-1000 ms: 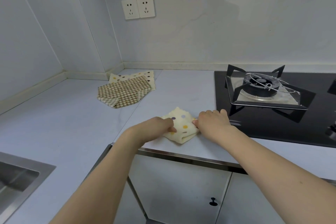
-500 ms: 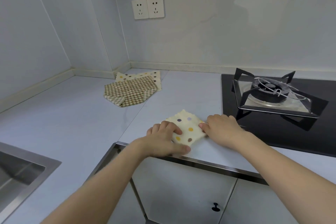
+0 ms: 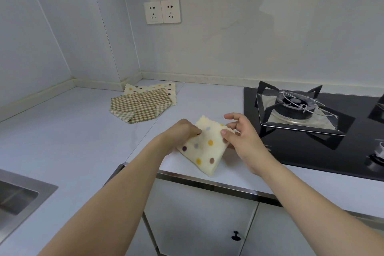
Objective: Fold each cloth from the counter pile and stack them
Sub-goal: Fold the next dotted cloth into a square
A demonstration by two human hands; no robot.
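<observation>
A folded cream cloth with coloured dots is lifted slightly off the counter near its front edge, its lower corner hanging down. My left hand grips its left edge. My right hand pinches its right edge between thumb and fingers, with the index finger raised. Farther back, near the wall corner, a brown checked cloth lies on top of another cream dotted cloth.
A black gas hob with a burner and pan support sits just right of my right hand. A steel sink is at the lower left. Two wall sockets are above the corner. Cabinet doors lie below the counter edge.
The folded dotted cloth lay flat under both hands; now both hands have taken hold of its sides and raised it off the counter. The camera has tilted nearer.
</observation>
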